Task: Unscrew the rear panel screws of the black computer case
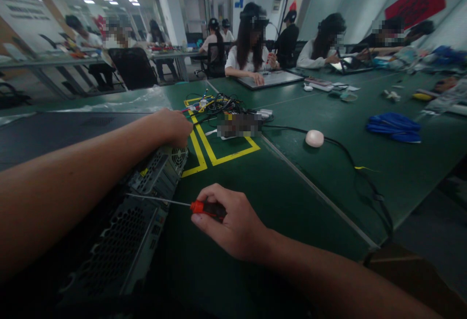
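Note:
A grey computer case (138,221) lies on its side on the green table (292,183), its rear panel with vents and a fan grille facing me. My left hand (171,125) rests closed on the case's far top corner. My right hand (233,221) grips a screwdriver (204,207) with a red and black handle. Its thin metal shaft points left, and the tip sits at the case's rear panel, near the upper edge.
Yellow tape marks (219,156) and a tangle of cables (222,105) lie beyond the case. A white round object (314,138) with a black cord, blue gloves (394,127) and small parts sit to the right. Several people work at the far side of the table.

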Demonstrator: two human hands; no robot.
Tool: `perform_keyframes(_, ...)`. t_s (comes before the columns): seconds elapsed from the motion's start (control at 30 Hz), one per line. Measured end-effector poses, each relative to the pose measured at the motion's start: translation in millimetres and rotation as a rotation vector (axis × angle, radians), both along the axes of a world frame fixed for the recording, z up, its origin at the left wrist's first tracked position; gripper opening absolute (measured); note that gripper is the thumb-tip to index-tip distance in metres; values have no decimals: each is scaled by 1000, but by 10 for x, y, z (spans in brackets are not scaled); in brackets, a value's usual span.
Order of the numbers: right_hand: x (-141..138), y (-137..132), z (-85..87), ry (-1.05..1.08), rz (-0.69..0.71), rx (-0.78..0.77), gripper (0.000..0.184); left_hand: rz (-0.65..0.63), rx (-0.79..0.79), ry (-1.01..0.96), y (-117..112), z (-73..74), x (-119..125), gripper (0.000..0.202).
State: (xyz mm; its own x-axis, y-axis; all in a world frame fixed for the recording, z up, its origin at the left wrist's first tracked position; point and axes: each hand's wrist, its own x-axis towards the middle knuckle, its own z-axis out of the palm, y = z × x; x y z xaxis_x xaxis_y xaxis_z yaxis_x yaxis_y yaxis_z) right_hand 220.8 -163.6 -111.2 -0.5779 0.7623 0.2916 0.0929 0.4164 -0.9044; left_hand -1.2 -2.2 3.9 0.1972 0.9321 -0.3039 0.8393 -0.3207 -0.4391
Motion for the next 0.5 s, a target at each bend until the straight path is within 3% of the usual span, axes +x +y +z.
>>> perform_keyframes(0.17, -4, -4, -17, -26, -12, -12, 18, -3, -14, 72, -6, 11, 26, 47)
perform_keyframes(0.5, -6, -3, -12, -25, -8, -11, 17, 7, -12, 18, -20, 21, 32, 50)
